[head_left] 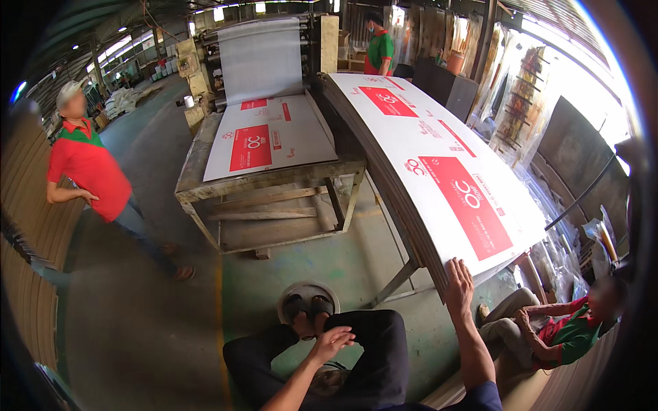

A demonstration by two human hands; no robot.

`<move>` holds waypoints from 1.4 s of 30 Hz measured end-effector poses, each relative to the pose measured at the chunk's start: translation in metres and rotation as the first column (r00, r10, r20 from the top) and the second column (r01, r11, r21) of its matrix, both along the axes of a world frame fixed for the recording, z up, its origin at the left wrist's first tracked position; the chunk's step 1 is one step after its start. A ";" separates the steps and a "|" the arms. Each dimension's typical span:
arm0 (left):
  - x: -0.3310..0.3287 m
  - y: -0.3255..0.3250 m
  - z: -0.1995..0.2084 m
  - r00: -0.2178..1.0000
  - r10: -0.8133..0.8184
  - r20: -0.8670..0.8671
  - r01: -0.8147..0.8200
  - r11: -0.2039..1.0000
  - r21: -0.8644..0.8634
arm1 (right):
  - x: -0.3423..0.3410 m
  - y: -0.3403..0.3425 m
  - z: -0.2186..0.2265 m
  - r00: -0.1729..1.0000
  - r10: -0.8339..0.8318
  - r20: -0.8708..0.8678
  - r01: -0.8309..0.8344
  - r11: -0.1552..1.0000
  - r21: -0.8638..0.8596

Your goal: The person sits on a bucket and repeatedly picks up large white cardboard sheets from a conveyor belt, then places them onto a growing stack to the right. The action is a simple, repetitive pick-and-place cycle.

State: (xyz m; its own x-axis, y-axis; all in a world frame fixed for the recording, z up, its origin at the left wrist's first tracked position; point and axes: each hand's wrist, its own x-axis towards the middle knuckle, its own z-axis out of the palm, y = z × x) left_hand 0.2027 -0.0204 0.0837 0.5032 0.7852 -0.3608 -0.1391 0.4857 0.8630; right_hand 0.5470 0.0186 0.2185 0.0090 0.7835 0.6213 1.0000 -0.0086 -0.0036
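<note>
Beside me on the right stands a stack of large white sheets with red printed panels (473, 205). Flat against the near left corner of that stack lies my right hand (459, 284), fingers stretched out along the edge. Over my lap, near my right knee, hovers or rests my left hand (332, 344); its fingers are extended and it holds nothing I can see. Ahead, another printed white sheet (295, 133) lies on a worn metal-framed table (274, 179), below a roller machine (260, 58) with a pale sheet hanging down its front.
My sandalled feet rest on a round pale base (336, 294). One person (96, 164) stands at left, another (379, 48) behind the stack, and a third (548, 329) sits low at right. Stacked boards (31, 205) line the left side; clear plastic wrap (548, 226) lies beyond the stack.
</note>
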 end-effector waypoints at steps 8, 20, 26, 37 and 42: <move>0.024 0.072 0.091 0.907 0.033 0.420 0.074 0.969 -0.235 | -0.166 -0.043 0.010 0.840 0.541 -0.039 -0.539 0.826 -0.162; -0.198 -0.016 0.103 0.855 0.171 -0.489 -0.196 0.981 0.000 | 0.149 -0.208 -0.069 0.726 -0.661 -0.191 0.560 0.729 -0.394; -0.302 -0.090 0.073 0.876 0.354 -0.326 -0.411 0.904 -0.122 | 0.045 -0.207 -0.060 0.579 -0.612 -0.539 0.444 0.791 -0.421; -0.320 -0.199 0.045 0.246 0.912 -0.328 -0.887 0.348 0.303 | -0.057 -0.079 -0.095 0.756 -0.425 -0.497 0.060 0.802 -0.594; -0.294 -0.229 0.040 0.397 0.891 -0.219 -0.847 0.448 0.286 | -0.014 -0.114 -0.104 0.752 -0.388 -0.532 0.021 0.821 -0.570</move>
State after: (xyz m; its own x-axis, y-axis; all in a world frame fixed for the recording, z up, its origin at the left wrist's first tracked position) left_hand -0.0910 -0.2491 0.1241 -0.5925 0.7743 -0.2224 -0.1626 0.1554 0.9744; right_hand 0.5328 -0.0952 0.1141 0.4322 0.8996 -0.0625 0.7496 -0.3969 -0.5297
